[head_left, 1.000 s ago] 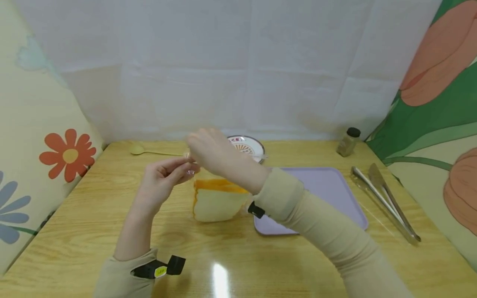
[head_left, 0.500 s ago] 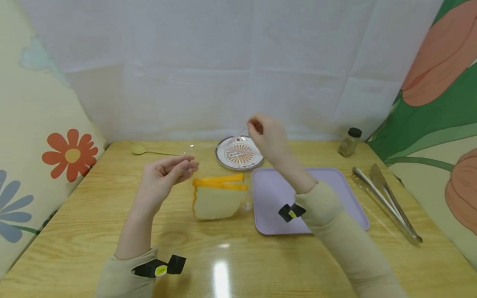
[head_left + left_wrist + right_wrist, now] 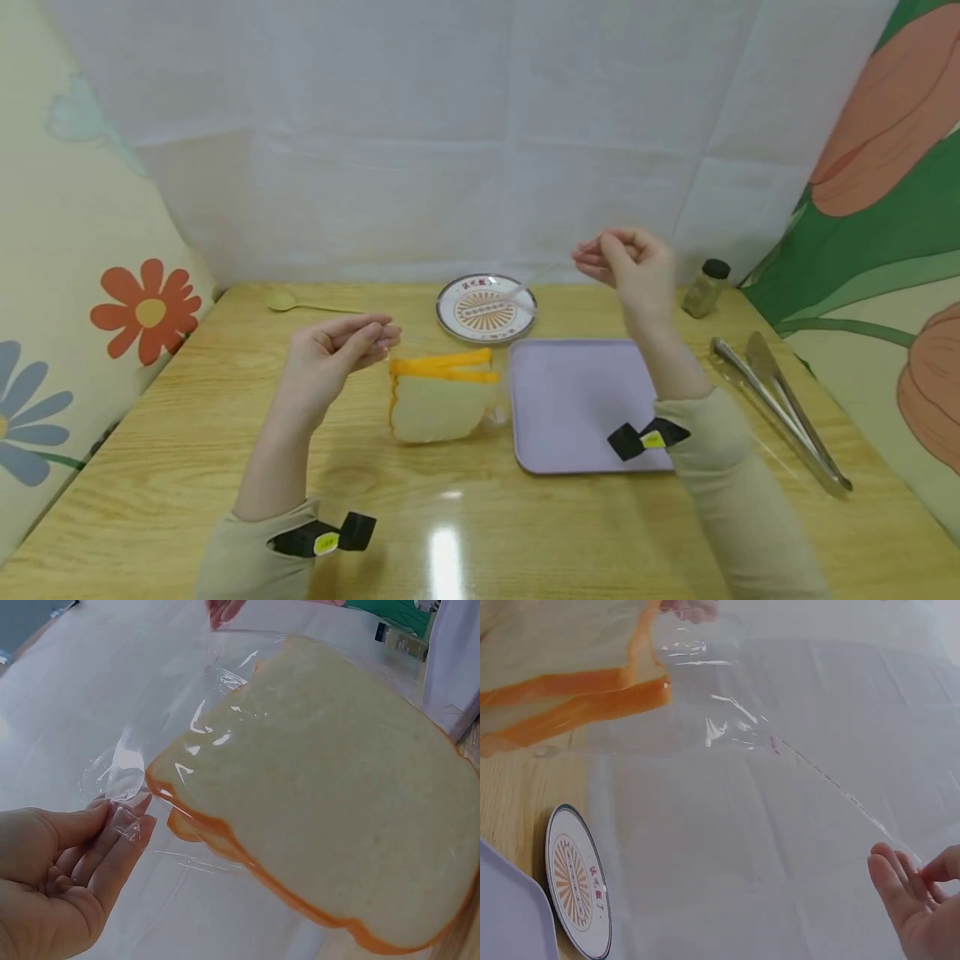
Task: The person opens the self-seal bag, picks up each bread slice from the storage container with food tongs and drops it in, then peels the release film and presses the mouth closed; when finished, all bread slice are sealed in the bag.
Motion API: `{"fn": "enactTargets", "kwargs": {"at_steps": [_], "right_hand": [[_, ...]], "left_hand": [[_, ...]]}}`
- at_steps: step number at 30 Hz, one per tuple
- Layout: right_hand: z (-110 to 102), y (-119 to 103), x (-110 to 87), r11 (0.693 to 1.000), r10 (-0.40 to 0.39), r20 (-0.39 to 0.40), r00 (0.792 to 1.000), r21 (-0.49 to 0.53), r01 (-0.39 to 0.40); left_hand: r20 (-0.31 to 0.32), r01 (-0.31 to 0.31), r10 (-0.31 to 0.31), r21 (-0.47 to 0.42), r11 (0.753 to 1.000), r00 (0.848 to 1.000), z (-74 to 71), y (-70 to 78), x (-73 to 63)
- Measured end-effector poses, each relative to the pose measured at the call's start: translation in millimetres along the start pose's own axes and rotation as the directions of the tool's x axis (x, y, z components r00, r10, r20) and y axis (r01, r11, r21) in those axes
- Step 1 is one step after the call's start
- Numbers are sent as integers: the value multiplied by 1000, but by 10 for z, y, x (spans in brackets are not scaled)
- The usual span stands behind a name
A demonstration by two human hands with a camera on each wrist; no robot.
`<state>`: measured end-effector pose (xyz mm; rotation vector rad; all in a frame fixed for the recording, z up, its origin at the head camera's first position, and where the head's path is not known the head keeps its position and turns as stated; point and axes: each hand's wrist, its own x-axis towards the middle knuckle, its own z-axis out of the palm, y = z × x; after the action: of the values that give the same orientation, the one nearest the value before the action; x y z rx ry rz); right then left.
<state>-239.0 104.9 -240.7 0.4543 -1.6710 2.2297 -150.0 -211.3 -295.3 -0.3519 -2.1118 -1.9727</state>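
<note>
Two bread slices (image 3: 442, 408) with orange crust stand in a transparent plastic bag (image 3: 126, 769) at mid-table. My left hand (image 3: 326, 358) pinches the bag's gathered upper corner between thumb and fingers, left of the bread. Out to the right, above the tray's far side, my right hand (image 3: 633, 267) pinches the end of a thin transparent strip (image 3: 832, 780). In the right wrist view that strip stretches from the bag's corner to the right fingertips. The left wrist view has the bread's broad pale face close up, with shiny film around it.
A lilac tray (image 3: 585, 408) lies right of the bread, and a patterned plate (image 3: 486, 321) behind it. Metal tongs (image 3: 776, 417) and a long flat-bladed utensil (image 3: 765, 358) lie at the right. A black-capped jar (image 3: 705, 287) stands at back right, a gold spoon (image 3: 282, 302) at back left.
My right hand has drawn away from the left hand, rightward across the plate, pulling the thin strip. The left hand has stayed in place, and the plate is now uncovered.
</note>
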Motion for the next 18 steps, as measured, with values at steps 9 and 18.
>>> {"fn": "enactTargets", "kwargs": {"at_steps": [9, 18], "right_hand": [[-417, -192, -1, 953, 177, -88, 980, 264, -148], [-761, -254, -130, 927, 212, -113, 971, 338, -163]], "left_hand": [[-11, 1, -1, 39, 999, 1000, 10, -1, 0], [-30, -15, 17, 60, 998, 999, 16, -7, 13]]}}
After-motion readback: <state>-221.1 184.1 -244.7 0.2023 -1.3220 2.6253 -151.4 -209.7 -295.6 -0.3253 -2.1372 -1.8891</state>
